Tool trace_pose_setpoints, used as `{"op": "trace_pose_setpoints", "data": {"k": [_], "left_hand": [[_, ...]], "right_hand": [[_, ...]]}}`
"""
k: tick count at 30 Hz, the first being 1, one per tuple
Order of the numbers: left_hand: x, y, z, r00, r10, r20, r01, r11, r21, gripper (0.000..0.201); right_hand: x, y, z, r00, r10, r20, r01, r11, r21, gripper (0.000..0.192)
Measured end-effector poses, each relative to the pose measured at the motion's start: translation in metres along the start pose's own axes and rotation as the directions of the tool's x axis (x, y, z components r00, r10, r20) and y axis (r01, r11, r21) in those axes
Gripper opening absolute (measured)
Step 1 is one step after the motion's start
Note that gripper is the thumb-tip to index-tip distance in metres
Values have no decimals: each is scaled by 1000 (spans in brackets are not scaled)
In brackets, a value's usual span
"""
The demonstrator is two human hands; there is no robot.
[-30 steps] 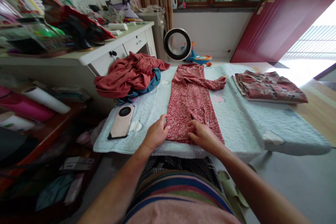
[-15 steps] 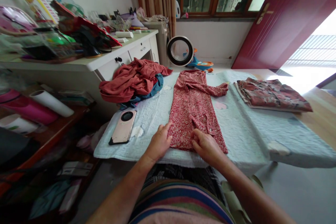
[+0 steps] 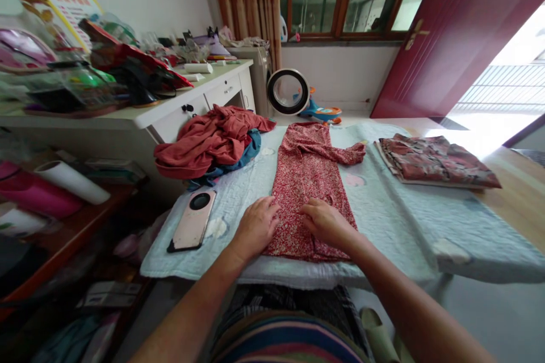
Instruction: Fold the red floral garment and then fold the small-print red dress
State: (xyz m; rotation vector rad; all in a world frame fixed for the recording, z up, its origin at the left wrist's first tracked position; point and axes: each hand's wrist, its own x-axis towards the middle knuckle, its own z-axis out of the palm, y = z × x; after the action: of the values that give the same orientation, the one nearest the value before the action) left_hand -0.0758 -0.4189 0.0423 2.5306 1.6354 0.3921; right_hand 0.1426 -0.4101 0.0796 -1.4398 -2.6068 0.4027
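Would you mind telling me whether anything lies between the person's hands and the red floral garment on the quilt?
Nothing visible does: the left hand and right hand both rest flat on the red floral garment.

Around my quilt

To my left a phone lies face down on the quilt, just before a heap of red clothes over something blue. To my right sits a folded garment. Farther off I see a cluttered white desk, a round fan, a toy and a dark red door.
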Motion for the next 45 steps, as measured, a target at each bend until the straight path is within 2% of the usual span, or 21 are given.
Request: {"op": "trace_pose_setpoints", "data": {"k": [2,5,8,11,13,17,19,22,24,28,30,33,35,37,39,43,45], "left_hand": [[5,-4,7,997,67,47,-67,998,-16,34],[7,-7,15,989,117,93,-112,993,-48,37],[9,-6,17,991,122,57,-120,992,-48,33],[16,-3,18,992,125,8,-125,990,-58,33],[20,1,19,991,128,29,-126,990,-65,32],[26,4,17,981,146,125,-142,989,-38,27],[31,3,14,979,148,141,-147,989,-17,24],[47,-4,10,980,155,125,-156,988,-5,23],[63,-12,10,984,159,84,-158,987,-16,27],[104,-30,17,992,123,0,-123,992,-20,34],[124,-37,22,994,103,-25,-103,995,-5,35],[155,-44,32,994,92,-61,-92,996,14,36],[175,-48,39,993,81,-86,-79,997,18,39],[194,-50,47,992,54,-110,-54,999,11,43],[210,-53,56,991,20,-131,-21,1000,-4,48],[225,-57,74,991,-49,-126,47,999,-22,47],[225,-59,80,993,-62,-103,61,998,-12,44]], "right_hand": [[9,10,2,999,-41,15,40,998,46,19],[16,30,-2,999,-38,-21,41,972,232,19],[21,56,-12,987,117,-113,-62,915,399,20],[24,80,-16,964,224,-144,-130,869,478,18],[23,90,-13,962,240,-127,-149,857,493,17],[20,99,-3,981,187,43,-183,845,502,15],[19,104,-1,981,174,92,-195,812,550,16],[23,117,-4,973,221,62,-208,739,640,17],[31,129,-9,958,287,-1,-219,732,645,18],[53,160,-23,898,415,-145,-271,784,559,21],[63,178,-32,827,502,-253,-344,808,478,23],[70,210,-46,680,583,-444,-503,812,296,30],[70,231,-52,643,598,-478,-602,781,167,36],[69,249,-55,662,615,-429,-657,751,61,45],[69,262,-54,697,613,-372,-648,761,38,47],[80,279,-58,772,517,-370,-471,856,215,23],[90,286,-63,784,494,-376,-401,865,300,16]]}}
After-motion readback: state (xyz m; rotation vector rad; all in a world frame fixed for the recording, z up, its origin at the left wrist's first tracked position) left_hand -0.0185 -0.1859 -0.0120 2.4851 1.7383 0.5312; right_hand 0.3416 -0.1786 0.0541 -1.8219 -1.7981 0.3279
